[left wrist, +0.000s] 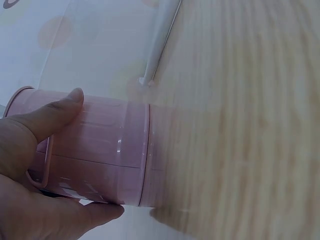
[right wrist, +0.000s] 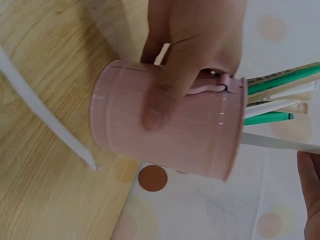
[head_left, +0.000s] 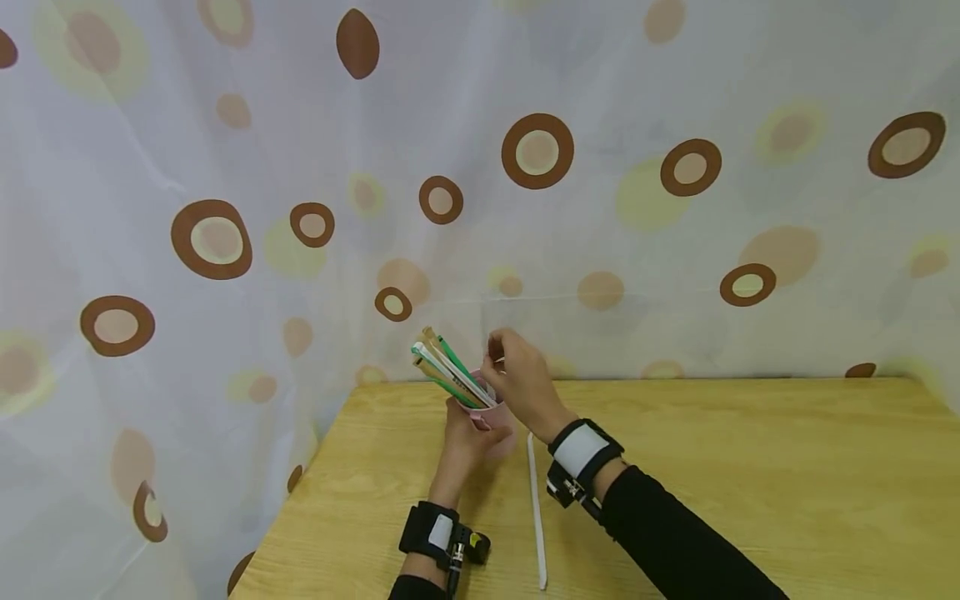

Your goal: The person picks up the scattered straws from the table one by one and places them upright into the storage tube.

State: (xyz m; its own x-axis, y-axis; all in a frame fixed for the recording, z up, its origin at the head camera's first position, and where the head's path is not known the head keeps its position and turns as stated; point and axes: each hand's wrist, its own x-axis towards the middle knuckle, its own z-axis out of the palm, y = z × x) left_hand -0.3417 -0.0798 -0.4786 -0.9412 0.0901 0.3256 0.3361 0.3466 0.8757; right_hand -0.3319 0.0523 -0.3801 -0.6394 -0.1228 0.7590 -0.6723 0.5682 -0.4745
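Note:
A pink mug (head_left: 501, 442) with a small handle stands on the table, and my left hand (head_left: 463, 437) grips it around its side. Several thin straw-like sticks (head_left: 450, 367), green, white and tan, lean out of its mouth to the left. Above the rim on the right, my right hand (head_left: 525, 379) has thumb and fingers together. In the right wrist view its fingertips, at the right edge, pinch the end of a pale, flat stick (right wrist: 277, 143) that runs into the mug. The mug's inside is hidden.
One white stick (head_left: 536, 508) lies on the wooden table (head_left: 720, 467), right of the mug and lengthwise toward the near edge. Behind the table hangs a pale curtain (head_left: 480, 250) with brown and yellow circles. Both wrists wear black straps with cameras.

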